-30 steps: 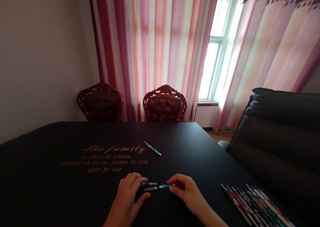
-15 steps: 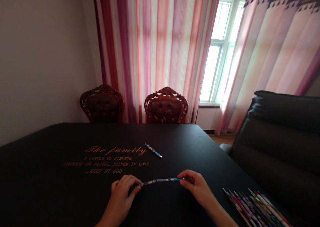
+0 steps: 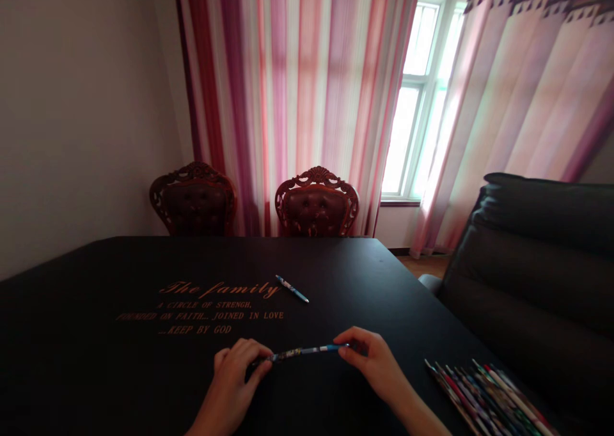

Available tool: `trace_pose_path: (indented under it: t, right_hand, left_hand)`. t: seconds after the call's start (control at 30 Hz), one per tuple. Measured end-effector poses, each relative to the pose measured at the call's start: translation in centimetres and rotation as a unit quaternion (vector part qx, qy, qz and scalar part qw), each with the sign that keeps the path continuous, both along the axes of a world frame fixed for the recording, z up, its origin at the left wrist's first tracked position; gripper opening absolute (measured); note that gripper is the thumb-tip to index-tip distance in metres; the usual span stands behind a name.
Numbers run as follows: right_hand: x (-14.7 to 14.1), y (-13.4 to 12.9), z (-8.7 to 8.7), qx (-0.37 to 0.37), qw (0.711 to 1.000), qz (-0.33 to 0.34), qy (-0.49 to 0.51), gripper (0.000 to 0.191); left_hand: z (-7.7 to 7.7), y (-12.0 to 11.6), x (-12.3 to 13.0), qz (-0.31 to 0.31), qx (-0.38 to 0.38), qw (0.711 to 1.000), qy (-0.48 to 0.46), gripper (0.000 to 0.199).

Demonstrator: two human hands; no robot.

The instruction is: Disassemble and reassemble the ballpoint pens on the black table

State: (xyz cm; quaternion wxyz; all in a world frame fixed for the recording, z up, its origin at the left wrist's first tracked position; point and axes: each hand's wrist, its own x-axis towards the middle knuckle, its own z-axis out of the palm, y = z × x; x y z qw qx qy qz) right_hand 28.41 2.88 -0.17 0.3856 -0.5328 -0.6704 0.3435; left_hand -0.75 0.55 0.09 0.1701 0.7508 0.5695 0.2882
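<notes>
A slim pen (image 3: pixel 309 350) lies level between my two hands, just above or on the dark table; I cannot tell if it touches. It has a patterned part on the left, a grey middle and a blue right end. My left hand (image 3: pixel 238 371) pinches its left end between thumb and fingers. On the blue end, the thumb and fingertips of my right hand (image 3: pixel 368 354) are closed. Farther back, a second pen (image 3: pixel 292 288), blue and white, rests slantwise beside the gold lettering (image 3: pixel 220 289).
Several pens (image 3: pixel 484 394) are laid side by side at the right of the black table (image 3: pixel 336 260). A black leather chair (image 3: pixel 527 276) stands along the right edge. Two carved chairs (image 3: pixel 316 209) are behind the far edge, before striped curtains (image 3: pixel 307 91).
My hands have come slightly closer together, and the grey stretch of the pen between them looks shorter. The whole view has shifted a little.
</notes>
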Motion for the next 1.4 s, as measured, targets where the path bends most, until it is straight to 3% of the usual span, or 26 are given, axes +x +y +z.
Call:
trace_pose_path:
  t: [0.37,0.73,1.0,1.4]
  right_hand:
    - [-0.6,-1.2,2.1,0.076,0.996,0.04,-0.011,0.011]
    - [-0.7,-1.1,1.7,0.042,0.999,0.013,0.025,0.01]
    - [-1.2,-1.4,1.4,0.037,0.999,0.003,0.006,0.008]
    - [-0.7,-0.4,0.3,0.025,0.995,0.011,0.094,0.024]
  left_hand:
    - [0.6,-0.6,0.5,-0.041,-0.012,0.999,0.002,0.014]
    - [0.9,-1.0,0.9,-0.033,-0.05,0.997,-0.045,0.019]
    - [0.7,-1.1,0.9,-0.04,-0.016,0.998,-0.036,0.015]
    - [1.2,-0.9,0.6,-0.005,0.006,0.999,-0.05,0.016]
